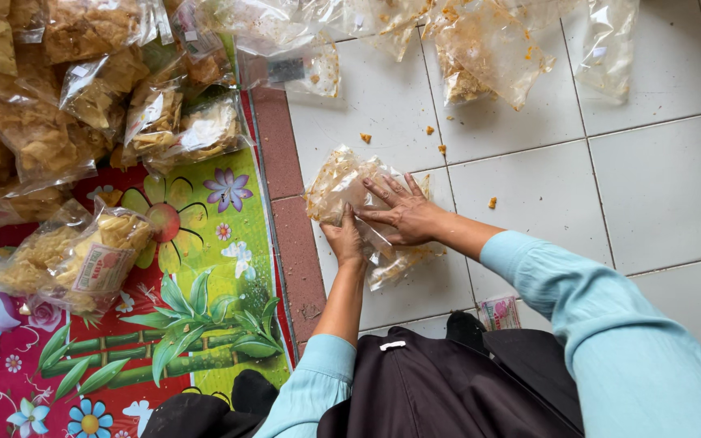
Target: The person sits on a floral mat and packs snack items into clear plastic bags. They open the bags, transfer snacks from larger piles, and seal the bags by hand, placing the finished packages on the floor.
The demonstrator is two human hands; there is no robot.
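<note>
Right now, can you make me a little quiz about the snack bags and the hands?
1. True or false: both hands press a clear plastic bag flat on the white floor tiles.
2. Which hand lies flat with fingers spread: left hand or right hand?
3. Where do the filled chip bags lie?

Key: 1 true. 2 right hand. 3 on the flowered mat, left of the hands.

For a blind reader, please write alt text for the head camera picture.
Seen from above, a left hand and a right hand press a clear plastic bag flat on a white tiled floor. Filled snack bags lie on a flowered mat to the left, and crumbs dot the tiles.
</note>
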